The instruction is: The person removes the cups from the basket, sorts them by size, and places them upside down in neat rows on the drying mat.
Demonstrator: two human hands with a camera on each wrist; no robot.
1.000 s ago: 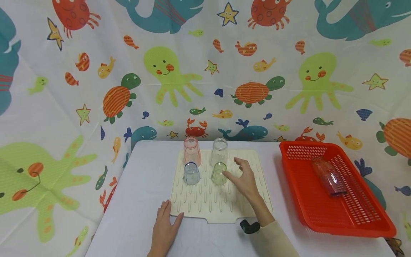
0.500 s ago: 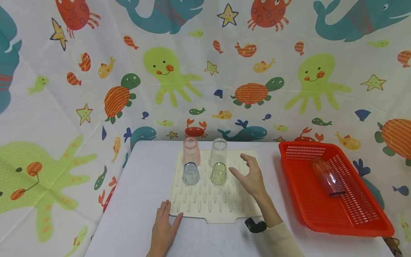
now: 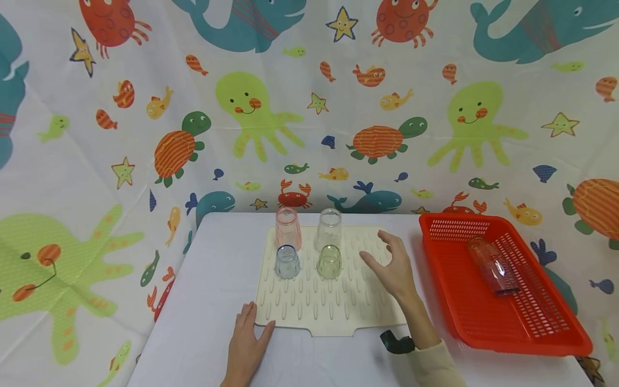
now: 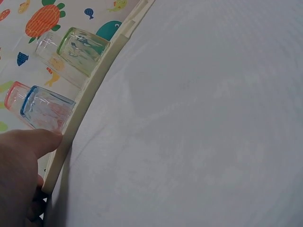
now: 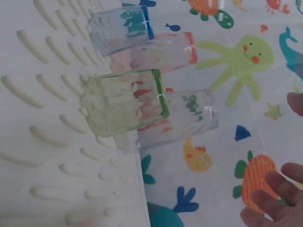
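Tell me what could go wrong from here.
The left hand touches a corner of the ridged board, so a push might jolt the four glasses on it. The green glass stands just in front of the clear glass; reaching for one could knock the other. The glass lying in the red basket may roll if bumped.

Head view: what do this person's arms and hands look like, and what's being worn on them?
The left hand and right hand are both bare, with no gloves. The right arm has a plain cream sleeve ending on the forearm; a small black curved piece sits beside it. No sleeve shows on the left arm before the frame cuts it off.
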